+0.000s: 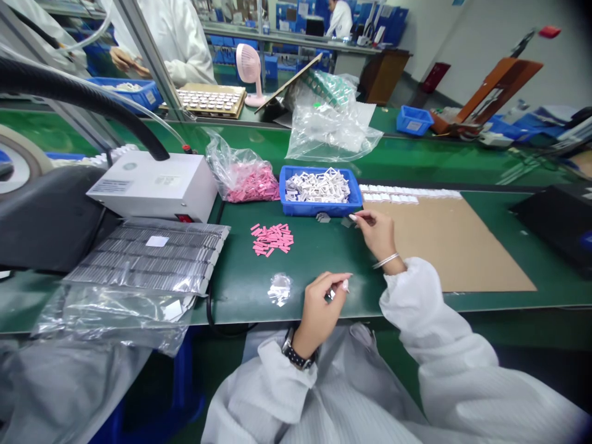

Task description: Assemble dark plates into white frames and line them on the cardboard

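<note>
My left hand [321, 302] rests near the table's front edge, fingers curled round a small white part. My right hand [377, 231] reaches forward with fingers pinched on a thin tool, its tip at small grey parts [324, 217] lying just in front of the blue bin [345, 206]. That bin holds several white square frames [318, 186]. A loose pile of pink pieces [272, 238] lies on the green mat to the left of my right hand. A crumpled clear wrapper [280, 288] sits left of my left hand.
A brown cardboard sheet [453, 246] with a row of white parts [409, 193] along its far edge lies at right. A bag of pink pieces [247, 179], a white box device [155, 185] and a stack of grey bagged trays [152, 256] stand at left. Other people work behind.
</note>
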A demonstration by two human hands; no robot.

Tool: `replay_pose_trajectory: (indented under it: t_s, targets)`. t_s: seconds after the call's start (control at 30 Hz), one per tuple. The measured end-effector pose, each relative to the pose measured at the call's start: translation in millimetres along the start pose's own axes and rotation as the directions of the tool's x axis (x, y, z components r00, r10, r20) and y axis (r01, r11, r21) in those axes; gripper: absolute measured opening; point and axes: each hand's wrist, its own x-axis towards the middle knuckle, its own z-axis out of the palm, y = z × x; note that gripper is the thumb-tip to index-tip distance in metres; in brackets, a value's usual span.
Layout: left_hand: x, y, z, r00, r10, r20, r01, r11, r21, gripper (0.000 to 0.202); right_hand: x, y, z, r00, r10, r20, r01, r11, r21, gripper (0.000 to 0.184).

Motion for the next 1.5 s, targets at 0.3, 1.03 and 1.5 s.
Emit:
replay_pose_trajectory:
  t_s: [0.3, 1.03, 1.5]
  targets:
    - [0.3, 0.4, 1.6, 0.986, -0.13, -0.104, 0.099, 0.961, -0.257, 0.033, -44.8, -46.7, -15.6, 0.954, 0.195, 0.227, -0.248, 0.94, 0.235, 0.042]
    - [-27.9, 59.0, -48.1, 0.956, -0.175, 0.234, 0.292, 0.543, -0.787, 0.034, -135.4, -135.0, -35.9, 0.454, 0.092, 0.886, -0.812, 0.452, 0.369, 0.006]
    - [-31.3, 58.5, -48.5, 0.963, -0.15, 0.224, 0.265, 0.687, -0.677, 0.033, -137.3, -146.2, -35.2, 0.421, 0.2, 0.884, -0.821, 0.499, 0.278, 0.022]
